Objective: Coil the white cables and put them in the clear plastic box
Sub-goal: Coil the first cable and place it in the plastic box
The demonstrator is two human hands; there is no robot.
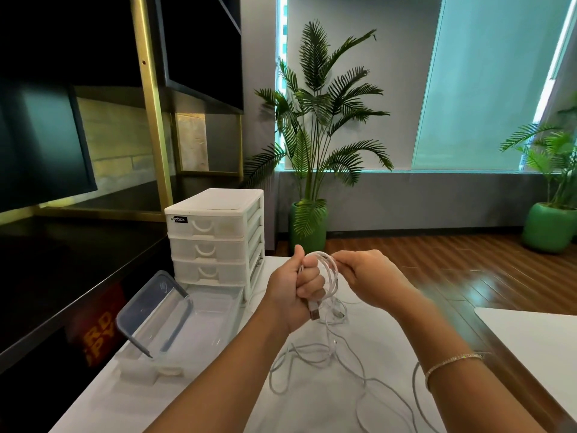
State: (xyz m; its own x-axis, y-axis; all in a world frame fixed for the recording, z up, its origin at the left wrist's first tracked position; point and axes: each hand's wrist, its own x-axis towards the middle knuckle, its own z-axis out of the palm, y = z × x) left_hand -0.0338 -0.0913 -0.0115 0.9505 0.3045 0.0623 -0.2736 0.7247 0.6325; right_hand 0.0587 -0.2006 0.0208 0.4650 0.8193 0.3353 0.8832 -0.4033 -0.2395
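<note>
Left hand (pixel 295 292) fisted around a white cable coil (pixel 329 276), plug end hanging below. Right hand (pixel 363 276) pinches the coil at 3 o'clock. Loose cables (pixel 327 364) trail on the desk (pixel 312 407). Clear plastic box (pixel 199 326) open at 9 o'clock.

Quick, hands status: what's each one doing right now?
Left hand: closed in a fist, holding the white cable coil.
Right hand: fingers pinched on the same coil's loop.

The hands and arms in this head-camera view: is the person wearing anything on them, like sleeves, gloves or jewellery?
Both forearms are bare, with no sleeves in view and no gloves. The left hand shows no rings or watch. The right hand is likewise bare, but its wrist carries a thin, sparkly chain bracelet.
</note>
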